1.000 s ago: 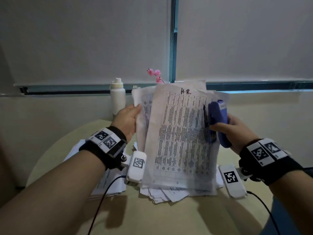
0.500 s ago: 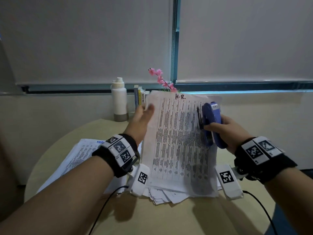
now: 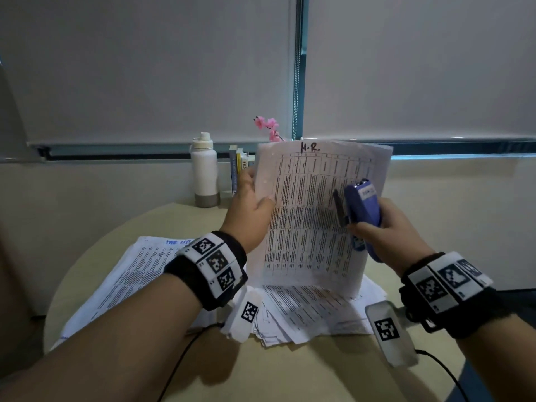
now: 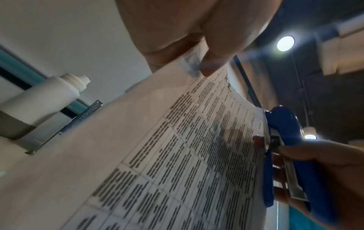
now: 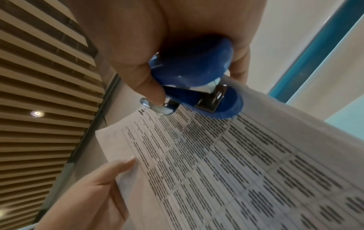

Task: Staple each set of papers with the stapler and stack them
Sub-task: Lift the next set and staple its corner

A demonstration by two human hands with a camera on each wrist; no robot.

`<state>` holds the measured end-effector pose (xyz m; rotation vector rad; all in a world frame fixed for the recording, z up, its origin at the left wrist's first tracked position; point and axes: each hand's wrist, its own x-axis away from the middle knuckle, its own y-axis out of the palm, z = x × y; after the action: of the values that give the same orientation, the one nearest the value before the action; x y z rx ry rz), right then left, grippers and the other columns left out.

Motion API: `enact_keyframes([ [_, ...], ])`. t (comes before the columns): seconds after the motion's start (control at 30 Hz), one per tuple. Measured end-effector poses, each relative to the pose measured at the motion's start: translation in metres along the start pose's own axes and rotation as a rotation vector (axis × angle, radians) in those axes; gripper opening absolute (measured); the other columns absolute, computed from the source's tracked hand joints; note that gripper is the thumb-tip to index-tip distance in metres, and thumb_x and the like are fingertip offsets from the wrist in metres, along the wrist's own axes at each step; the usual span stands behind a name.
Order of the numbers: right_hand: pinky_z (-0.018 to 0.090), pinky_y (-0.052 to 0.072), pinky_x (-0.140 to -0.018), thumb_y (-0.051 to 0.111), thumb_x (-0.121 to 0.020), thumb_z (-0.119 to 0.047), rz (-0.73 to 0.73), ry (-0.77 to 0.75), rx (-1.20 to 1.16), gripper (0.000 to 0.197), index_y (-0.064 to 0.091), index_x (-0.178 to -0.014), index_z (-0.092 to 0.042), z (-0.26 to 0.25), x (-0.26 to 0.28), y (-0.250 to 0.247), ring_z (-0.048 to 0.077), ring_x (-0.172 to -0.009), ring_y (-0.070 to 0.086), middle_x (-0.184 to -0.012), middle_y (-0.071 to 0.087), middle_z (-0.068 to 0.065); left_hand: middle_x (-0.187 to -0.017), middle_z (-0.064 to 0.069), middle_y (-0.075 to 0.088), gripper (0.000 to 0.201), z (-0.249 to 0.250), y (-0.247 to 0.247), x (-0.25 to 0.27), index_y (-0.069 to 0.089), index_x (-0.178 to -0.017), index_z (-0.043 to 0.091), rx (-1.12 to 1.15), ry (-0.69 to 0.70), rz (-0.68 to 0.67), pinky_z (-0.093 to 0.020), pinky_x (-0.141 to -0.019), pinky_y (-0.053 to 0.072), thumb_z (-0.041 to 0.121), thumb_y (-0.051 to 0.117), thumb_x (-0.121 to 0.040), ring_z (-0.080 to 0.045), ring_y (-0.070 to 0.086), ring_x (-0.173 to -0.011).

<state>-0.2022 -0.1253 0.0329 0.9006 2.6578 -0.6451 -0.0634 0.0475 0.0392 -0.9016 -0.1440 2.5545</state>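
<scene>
A round, pale wooden table (image 3: 290, 372) stands against a cream wall. At its far edge sits a white water bottle (image 3: 204, 166) with a grey base. Just to the right of the bottle, a few books (image 3: 238, 169) stand upright. Pink artificial flowers (image 3: 268, 127) rise behind them. Grey roller blinds (image 3: 145, 68) cover the window above, split by a teal frame (image 3: 298, 68).

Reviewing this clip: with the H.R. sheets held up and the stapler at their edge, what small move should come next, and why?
Probably squeeze the blue stapler shut. The right hand grips it with its mouth straddling the right edge of the paper set, as the right wrist view shows, while the left hand pinches the opposite edge to steady it. If a corner staple is wanted, slide upward first.
</scene>
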Motion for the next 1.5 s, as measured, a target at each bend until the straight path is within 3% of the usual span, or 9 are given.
enact_keyframes([
  [0.23, 0.032, 0.052, -0.065, 0.063, -0.080, -0.005, -0.006, 0.022, -0.006, 0.032, 0.054, -0.108, -0.017, -0.007, -0.006, -0.003, 0.032, -0.099, 0.059, -0.117, 0.055, 0.018, -0.111, 0.006, 0.063, 0.021, 0.011, -0.006, -0.007, 0.046, -0.118, 0.024, 0.057, -0.011, 0.052, -0.034, -0.088, 0.053, 0.019, 0.049, -0.098, -0.014, 0.063, -0.103],
  [0.4, 0.055, 0.052, -0.078, 0.059, -0.083, 0.002, 0.004, 0.052, 0.004, 0.029, 0.054, -0.110, -0.009, -0.018, -0.006, -0.013, 0.032, -0.085, 0.058, -0.102, 0.061, 0.023, -0.115, 0.001, 0.066, 0.024, 0.015, -0.015, -0.016, 0.049, -0.118, 0.021, 0.044, -0.007, 0.073, -0.044, -0.094, 0.053, 0.017, 0.055, -0.095, -0.014, 0.065, -0.105],
  [0.57, 0.059, 0.050, -0.080, 0.061, -0.083, 0.000, -0.055, 0.068, 0.108, 0.029, 0.055, -0.108, -0.012, -0.018, 0.000, -0.018, 0.034, -0.081, 0.058, -0.097, 0.062, 0.017, -0.139, -0.010, 0.047, 0.073, 0.019, -0.030, -0.020, 0.022, -0.127, 0.064, -0.039, 0.140, 0.011, -0.051, -0.097, 0.049, 0.016, 0.059, -0.087, -0.027, 0.056, -0.119],
  [0.77, 0.059, 0.050, -0.079, 0.062, -0.082, -0.001, -0.077, 0.098, 0.145, 0.032, 0.054, -0.110, -0.014, -0.011, 0.008, -0.015, 0.044, -0.090, 0.061, -0.100, 0.063, 0.017, -0.096, 0.019, 0.053, 0.024, 0.022, -0.026, -0.018, 0.053, -0.110, 0.026, -0.222, 0.196, 0.016, -0.042, -0.088, 0.054, 0.007, 0.051, -0.095, -0.009, 0.058, -0.088],
  [0.93, 0.035, 0.048, -0.075, 0.058, -0.083, 0.005, -0.099, 0.092, 0.040, 0.022, 0.057, -0.085, -0.017, -0.022, 0.003, -0.028, 0.021, -0.076, 0.057, -0.084, 0.061, 0.008, -0.096, 0.018, 0.058, 0.017, 0.027, -0.037, -0.030, 0.059, -0.108, 0.020, -0.228, 0.201, 0.016, -0.009, -0.070, 0.052, 0.011, 0.056, -0.093, 0.004, 0.059, -0.086],
  [1.07, 0.034, 0.043, -0.069, 0.054, -0.081, 0.010, -0.156, 0.206, 0.000, 0.019, 0.059, -0.079, -0.008, -0.012, -0.008, -0.033, 0.027, -0.071, 0.055, -0.080, 0.060, 0.016, -0.111, -0.001, 0.066, 0.027, 0.008, -0.041, -0.031, 0.061, -0.112, 0.024, -0.179, 0.031, -0.132, -0.032, -0.073, 0.059, 0.008, 0.059, -0.091, -0.018, 0.068, -0.091],
  [1.27, 0.037, 0.043, -0.072, 0.059, -0.078, 0.005, -0.224, 0.418, 0.153, 0.012, 0.061, -0.075, -0.005, 0.030, -0.018, -0.021, 0.032, -0.077, 0.056, -0.084, 0.061, 0.020, -0.109, -0.008, 0.068, 0.030, -0.033, -0.025, -0.018, 0.061, -0.120, 0.010, -0.420, -0.225, -0.316, -0.036, -0.079, 0.059, 0.006, 0.061, -0.090, -0.020, 0.068, -0.090],
  [1.4, 0.038, 0.049, -0.077, 0.073, -0.060, -0.020, -0.375, 0.518, 0.512, 0.025, 0.063, -0.080, -0.011, 0.054, -0.021, -0.009, 0.034, -0.084, 0.064, -0.082, 0.065, 0.014, -0.091, -0.006, 0.069, 0.020, -0.068, -0.007, 0.001, 0.069, -0.104, 0.008, -0.689, -0.349, -0.512, -0.025, -0.063, 0.054, 0.005, 0.060, -0.086, -0.017, 0.064, -0.073],
  [1.5, 0.029, 0.043, -0.070, 0.069, -0.076, -0.021, -0.358, 0.531, 0.647, 0.017, 0.058, -0.085, -0.011, 0.055, -0.026, 0.000, 0.028, -0.077, 0.059, -0.081, 0.062, 0.011, -0.093, -0.007, 0.071, 0.021, -0.075, 0.003, 0.005, 0.072, -0.102, 0.007, -0.789, -0.350, -0.605, -0.027, -0.071, 0.053, 0.008, 0.059, -0.086, -0.019, 0.065, -0.078],
])
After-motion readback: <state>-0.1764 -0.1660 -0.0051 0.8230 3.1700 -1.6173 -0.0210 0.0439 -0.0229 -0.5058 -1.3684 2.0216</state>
